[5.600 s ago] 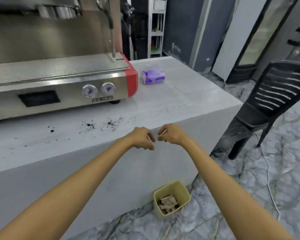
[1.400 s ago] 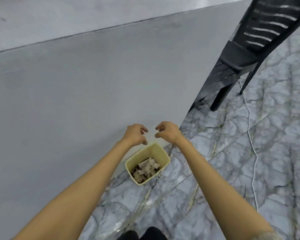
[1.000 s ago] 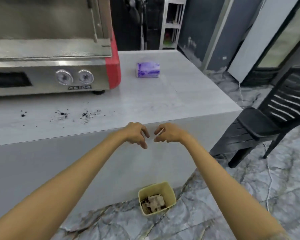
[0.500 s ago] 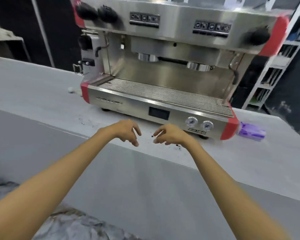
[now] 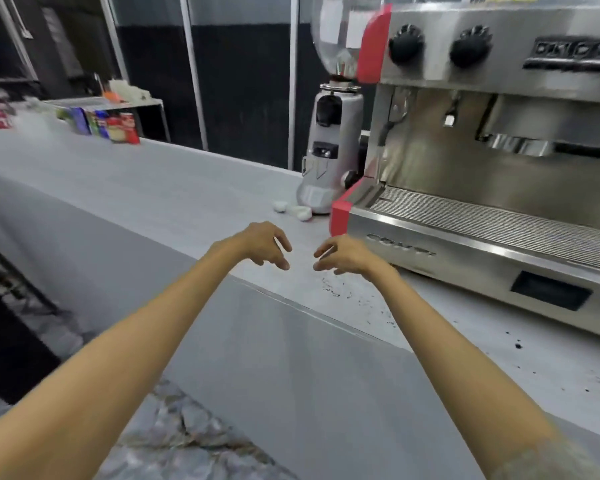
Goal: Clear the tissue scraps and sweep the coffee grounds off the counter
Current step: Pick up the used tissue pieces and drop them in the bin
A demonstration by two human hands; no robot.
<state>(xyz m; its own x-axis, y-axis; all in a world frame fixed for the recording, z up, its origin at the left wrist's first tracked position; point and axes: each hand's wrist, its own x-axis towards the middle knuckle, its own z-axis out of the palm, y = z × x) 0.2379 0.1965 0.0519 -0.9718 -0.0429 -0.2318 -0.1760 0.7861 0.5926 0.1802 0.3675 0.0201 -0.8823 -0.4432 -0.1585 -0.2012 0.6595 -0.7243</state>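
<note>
left hand (image 5: 264, 244) hovers over the pale grey stone counter (image 5: 174, 199), fingers loosely curled, empty | crumpled white tissue scraps (image 5: 293, 210) lie beyond both hands, beside the silver coffee grinder (image 5: 326, 147) | right hand (image 5: 343, 255) just as slack, empty | dark coffee grounds (image 5: 336, 289) scattered just below-right of it, before the steel-and-red espresso machine (image 5: 499, 188)

Light: soft, even — no hard shadows falling on the desk (image 5: 174, 188).
Glare: sheen glinting off the espresso machine (image 5: 499, 209).
Blur: far-left shelf goods (image 5: 101, 123) smearing — edges bowing.
</note>
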